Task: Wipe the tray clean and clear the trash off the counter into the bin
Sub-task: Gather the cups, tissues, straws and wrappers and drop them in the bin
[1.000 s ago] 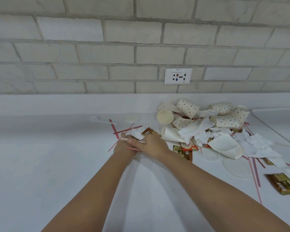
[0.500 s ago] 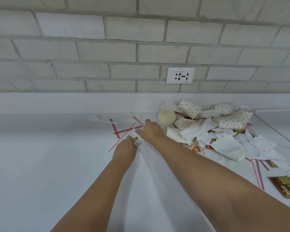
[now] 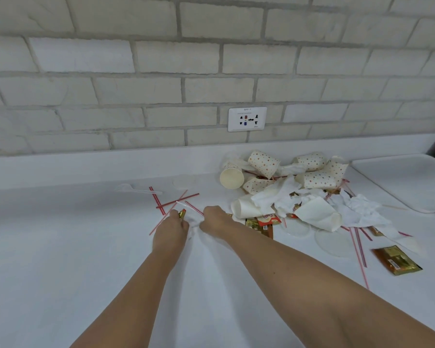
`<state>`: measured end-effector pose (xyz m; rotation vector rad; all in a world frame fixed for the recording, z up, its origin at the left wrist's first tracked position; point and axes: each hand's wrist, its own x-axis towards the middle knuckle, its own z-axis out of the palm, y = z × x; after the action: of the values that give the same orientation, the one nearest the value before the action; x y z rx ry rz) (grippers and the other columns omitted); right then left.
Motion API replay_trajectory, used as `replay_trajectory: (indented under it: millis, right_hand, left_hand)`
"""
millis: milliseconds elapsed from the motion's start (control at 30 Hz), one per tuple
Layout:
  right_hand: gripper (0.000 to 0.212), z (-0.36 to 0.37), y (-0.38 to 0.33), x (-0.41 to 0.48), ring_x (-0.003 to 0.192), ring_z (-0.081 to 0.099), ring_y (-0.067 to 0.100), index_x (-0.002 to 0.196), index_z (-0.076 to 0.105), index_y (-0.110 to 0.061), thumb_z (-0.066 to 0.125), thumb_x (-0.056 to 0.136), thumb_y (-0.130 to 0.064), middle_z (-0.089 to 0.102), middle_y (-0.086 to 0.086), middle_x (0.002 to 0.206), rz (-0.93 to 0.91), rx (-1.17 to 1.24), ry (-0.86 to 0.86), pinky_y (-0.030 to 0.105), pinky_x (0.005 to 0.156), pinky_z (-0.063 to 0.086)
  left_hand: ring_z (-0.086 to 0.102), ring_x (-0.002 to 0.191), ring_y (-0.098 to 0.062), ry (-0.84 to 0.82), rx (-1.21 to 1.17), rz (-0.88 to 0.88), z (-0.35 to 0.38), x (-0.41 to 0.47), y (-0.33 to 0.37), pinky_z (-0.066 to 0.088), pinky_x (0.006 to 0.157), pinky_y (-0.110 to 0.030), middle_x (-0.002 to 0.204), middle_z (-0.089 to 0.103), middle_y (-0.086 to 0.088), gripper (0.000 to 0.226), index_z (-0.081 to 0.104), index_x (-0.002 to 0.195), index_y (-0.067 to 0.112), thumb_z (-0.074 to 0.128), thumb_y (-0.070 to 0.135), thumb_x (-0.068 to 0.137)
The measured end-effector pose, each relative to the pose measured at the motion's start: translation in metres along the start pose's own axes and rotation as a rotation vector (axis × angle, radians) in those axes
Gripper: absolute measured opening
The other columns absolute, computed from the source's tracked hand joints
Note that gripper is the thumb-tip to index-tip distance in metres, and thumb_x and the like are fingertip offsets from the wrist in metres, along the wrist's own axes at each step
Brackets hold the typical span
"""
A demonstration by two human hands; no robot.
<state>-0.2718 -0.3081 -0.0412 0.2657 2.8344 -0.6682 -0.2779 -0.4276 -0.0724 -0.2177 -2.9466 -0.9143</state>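
My left hand (image 3: 170, 231) rests on the white counter (image 3: 60, 259) and pinches a small gold and orange sachet (image 3: 181, 213) at its fingertips. Just right of it, my right hand (image 3: 213, 218) has curled fingers round a red-striped straw (image 3: 192, 207) that sticks out to the upper left. A bit of crumpled white tissue (image 3: 193, 223) lies between the two hands. The trash pile (image 3: 299, 197) of dotted paper cups, napkins and sachets lies right of my right hand. A white tray (image 3: 407, 183) sits at the far right.
Loose red straws (image 3: 161, 202) and a white plastic fork (image 3: 133, 189) lie beyond my left hand. Clear lids (image 3: 332, 241), more straws and a gold sachet (image 3: 396, 259) lie at the right front. A brick wall with a socket (image 3: 247, 119) backs the counter.
My right hand has drawn back from the far straws toward my left hand, bringing a straw along. My left hand has stayed in place with the sachet.
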Motion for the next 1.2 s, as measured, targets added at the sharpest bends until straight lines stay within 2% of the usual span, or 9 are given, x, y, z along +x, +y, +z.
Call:
replay_trajectory:
  millis: [133, 333, 433, 667, 800, 900, 1000, 1100, 1200]
  right_hand:
    - [0.037, -0.009, 0.018, -0.028, 0.052, 0.031, 0.011, 0.058, 0.029, -0.015, 0.055, 0.083, -0.009, 0.033, -0.002, 0.061, -0.119, 0.187, 0.046, 0.024, 0.047, 0.023]
    - [0.018, -0.049, 0.037, -0.079, 0.056, 0.037, 0.012, 0.071, 0.046, -0.009, 0.062, 0.078, -0.005, 0.039, -0.003, 0.06, -0.227, 0.454, 0.145, 0.022, 0.052, 0.031]
    - [0.024, -0.065, 0.053, -0.102, 0.054, 0.04, 0.01, 0.064, 0.045, -0.014, 0.06, 0.079, -0.003, 0.041, -0.004, 0.059, -0.231, 0.532, 0.177, 0.015, 0.05, 0.035]
    - [0.026, -0.09, 0.109, -0.149, 0.043, 0.036, 0.008, 0.066, 0.044, -0.015, 0.061, 0.08, -0.002, 0.039, -0.003, 0.055, -0.148, 0.651, 0.266, 0.018, 0.041, 0.031]
    - [0.027, -0.105, 0.154, -0.19, 0.038, 0.035, 0.006, 0.065, 0.043, -0.016, 0.06, 0.08, -0.001, 0.037, -0.002, 0.054, -0.09, 0.663, 0.324, 0.017, 0.039, 0.03]
    - [0.026, -0.118, 0.195, -0.229, 0.038, 0.035, 0.009, 0.065, 0.043, -0.015, 0.058, 0.08, 0.0, 0.037, -0.001, 0.054, -0.03, 0.659, 0.367, 0.016, 0.039, 0.03]
    - [0.028, -0.132, 0.244, -0.275, 0.041, 0.033, 0.012, 0.063, 0.042, -0.015, 0.057, 0.079, 0.002, 0.035, 0.0, 0.054, 0.021, 0.678, 0.41, 0.019, 0.041, 0.029]
    - [0.029, -0.143, 0.289, -0.323, 0.041, 0.031, 0.012, 0.061, 0.042, -0.013, 0.058, 0.079, 0.003, 0.034, 0.0, 0.052, 0.093, 0.671, 0.478, 0.019, 0.04, 0.027]
    - [0.03, -0.146, 0.347, -0.379, 0.04, 0.03, 0.011, 0.061, 0.041, -0.014, 0.058, 0.08, 0.002, 0.033, 0.0, 0.051, 0.211, 0.709, 0.594, 0.02, 0.041, 0.026]
  left_hand:
    - [0.05, 0.07, -0.025, 0.009, -0.011, -0.005, 0.003, -0.01, 0.002, 0.035, 0.06, -0.031, 0.069, 0.048, -0.003, 0.013, 0.041, 0.087, 0.009, 0.036, 0.016, 0.097]
    - [0.05, 0.071, -0.028, 0.034, -0.135, -0.003, -0.001, -0.024, 0.013, 0.032, 0.051, -0.031, 0.077, 0.053, -0.012, 0.012, 0.042, 0.09, 0.005, 0.038, 0.014, 0.097]
    - [0.048, 0.071, -0.027, 0.057, -0.199, 0.035, -0.001, -0.039, 0.037, 0.03, 0.051, -0.026, 0.08, 0.053, -0.013, 0.01, 0.041, 0.091, 0.005, 0.039, 0.013, 0.096]
    - [0.047, 0.068, -0.025, 0.069, -0.329, 0.167, 0.012, -0.075, 0.113, 0.031, 0.05, -0.026, 0.07, 0.049, -0.006, 0.015, 0.042, 0.087, 0.003, 0.04, 0.015, 0.096]
    - [0.049, 0.074, -0.026, -0.001, -0.395, 0.258, 0.036, -0.109, 0.17, 0.031, 0.055, -0.031, 0.081, 0.053, -0.009, 0.016, 0.047, 0.098, 0.001, 0.04, 0.015, 0.097]
    - [0.053, 0.076, -0.028, -0.053, -0.426, 0.331, 0.06, -0.138, 0.216, 0.029, 0.054, -0.031, 0.075, 0.051, -0.005, 0.022, 0.046, 0.109, -0.001, 0.041, 0.017, 0.097]
    - [0.048, 0.072, -0.024, -0.13, -0.48, 0.413, 0.086, -0.175, 0.264, 0.03, 0.05, -0.025, 0.069, 0.046, -0.001, 0.016, 0.043, 0.103, 0.005, 0.04, 0.02, 0.098]
    - [0.051, 0.081, -0.024, -0.231, -0.488, 0.51, 0.113, -0.212, 0.307, 0.035, 0.058, -0.03, 0.087, 0.056, -0.009, 0.022, 0.047, 0.105, 0.004, 0.043, 0.024, 0.098]
    - [0.053, 0.082, -0.02, -0.377, -0.484, 0.637, 0.146, -0.266, 0.355, 0.036, 0.061, -0.027, 0.093, 0.058, -0.006, 0.026, 0.053, 0.108, 0.005, 0.048, 0.027, 0.096]
